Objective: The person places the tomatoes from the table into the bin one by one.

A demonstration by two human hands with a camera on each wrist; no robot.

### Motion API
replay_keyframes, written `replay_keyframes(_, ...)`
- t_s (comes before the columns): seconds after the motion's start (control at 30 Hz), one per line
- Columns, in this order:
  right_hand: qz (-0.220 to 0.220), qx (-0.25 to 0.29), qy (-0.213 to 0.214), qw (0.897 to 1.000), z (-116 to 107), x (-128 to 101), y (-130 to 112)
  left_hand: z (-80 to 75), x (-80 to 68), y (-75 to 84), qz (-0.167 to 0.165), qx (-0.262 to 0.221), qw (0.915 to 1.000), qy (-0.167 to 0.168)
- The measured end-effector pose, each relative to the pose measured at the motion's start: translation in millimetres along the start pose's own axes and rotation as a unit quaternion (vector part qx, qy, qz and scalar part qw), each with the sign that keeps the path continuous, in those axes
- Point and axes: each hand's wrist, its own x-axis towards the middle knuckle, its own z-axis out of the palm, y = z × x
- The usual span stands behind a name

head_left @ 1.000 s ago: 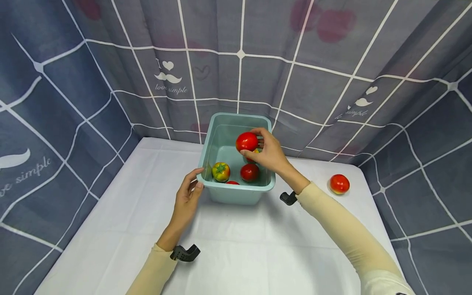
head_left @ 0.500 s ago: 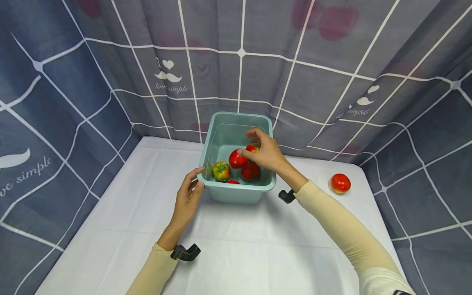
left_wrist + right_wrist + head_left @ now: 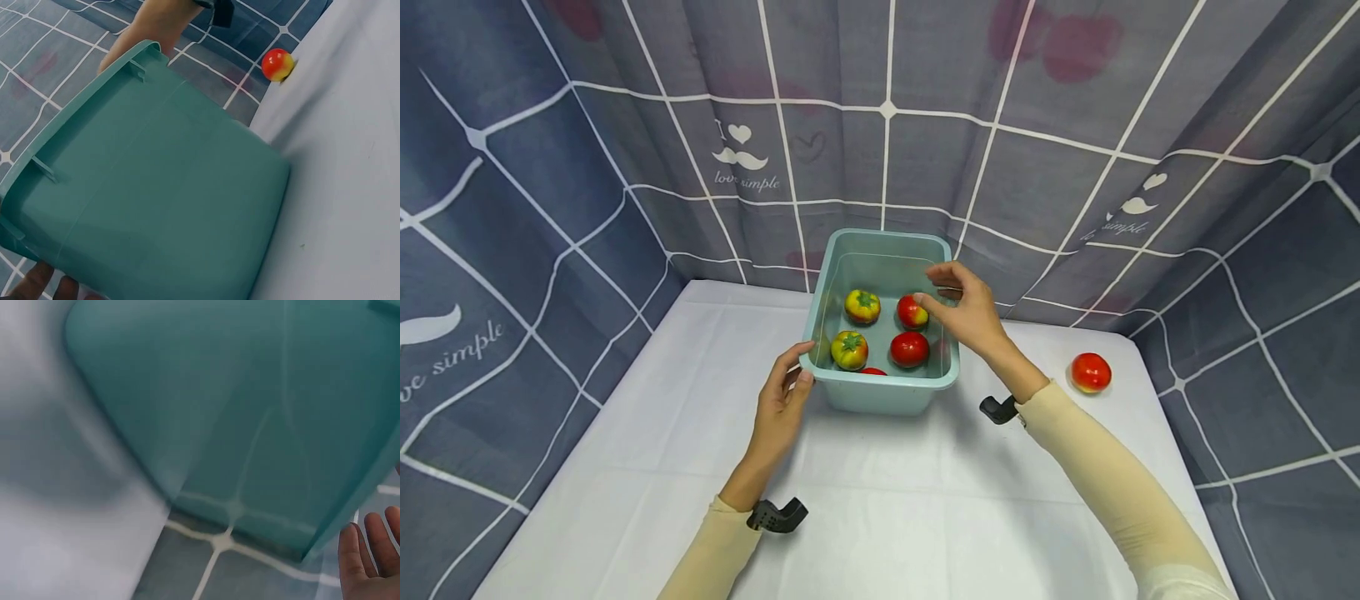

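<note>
A pale teal plastic bin stands on the white table against the curtain. My left hand holds its near left corner, thumb and fingers at the rim; in the left wrist view its fingertips show below the rim. My right hand hovers over the bin's right rim, fingers apart with nothing between them. Inside lie two yellow-green tomatoes, a red and yellow tomato under my right thumb in this view, and a deep red tomato. Another red one is mostly hidden behind the near wall.
A single red tomato lies on the table's right side, beyond my right forearm. Checked grey-blue curtains hang along the back and both sides of the white tabletop.
The right hand has lowered a tomato into the bin and let it go; a yellow-green one now sits at the back left inside. That hand has drawn back right. The left hand has stayed put.
</note>
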Motion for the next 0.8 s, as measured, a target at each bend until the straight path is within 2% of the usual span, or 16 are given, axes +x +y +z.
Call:
replay_keyframes(0.17,0.008,0.018,0.056,0.998,-26,-19,19,0.4,-1.2,1.0,-0.005,-0.004,1.0000,0.002)
replay_keyframes(0.4,0.047,0.006,0.129,0.990,-64,-56,52,0.1,-0.2,2.0,-0.011,-0.007,0.9999,0.005)
replay_keyframes(0.53,0.083,0.004,0.178,0.981,-83,-75,73,0.1,0.1,2.0,-0.008,-0.002,0.9999,0.007)
replay_keyframes(0.8,0.159,-0.070,0.239,0.955,-115,-115,109,1.6,0.8,0.2,-0.003,-0.001,1.0000,0.006)
